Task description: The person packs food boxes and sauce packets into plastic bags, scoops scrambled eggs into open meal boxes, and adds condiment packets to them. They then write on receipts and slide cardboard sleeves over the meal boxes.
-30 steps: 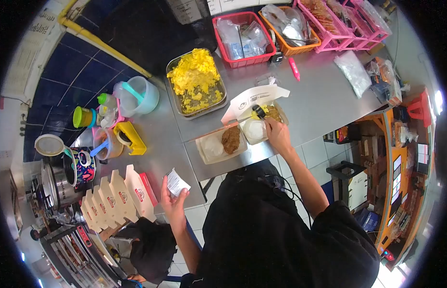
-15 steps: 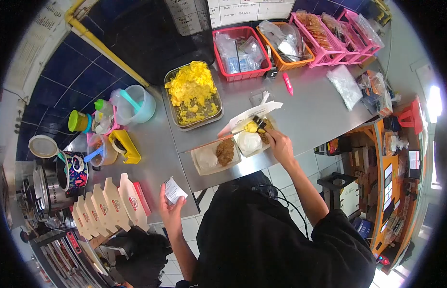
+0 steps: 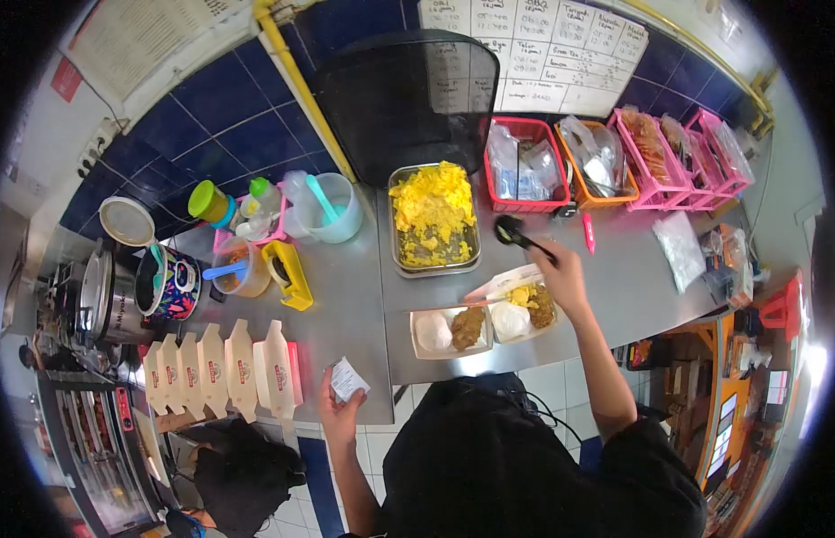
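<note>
My right hand (image 3: 557, 273) is closed on the handle of a black spoon (image 3: 510, 231), held over the counter to the right of a metal tray (image 3: 477, 264) of yellow scrambled egg (image 3: 433, 202). Below it, an open box (image 3: 510, 339) holds white rice, brown food and some yellow egg. Beside that on the left is another box (image 3: 424, 353) with rice (image 3: 433, 331) and a brown piece (image 3: 468, 327), without visible egg. My left hand (image 3: 339, 411) pinches a small printed paper (image 3: 347, 380) near the front edge of the counter.
Folded boxes (image 3: 243, 370) stand in a row at the left. Behind them are a yellow dispenser (image 3: 293, 279), tubs (image 3: 332, 224) and a patterned pot (image 3: 180, 285). Baskets (image 3: 529, 205) line the back right, near a pink marker (image 3: 589, 232). Another person (image 3: 247, 475) is at the lower left.
My right hand has lifted the spoon out of the right box and moved it back toward the egg tray. Egg now shows in that box. My left hand still holds the paper. The view has shifted.
</note>
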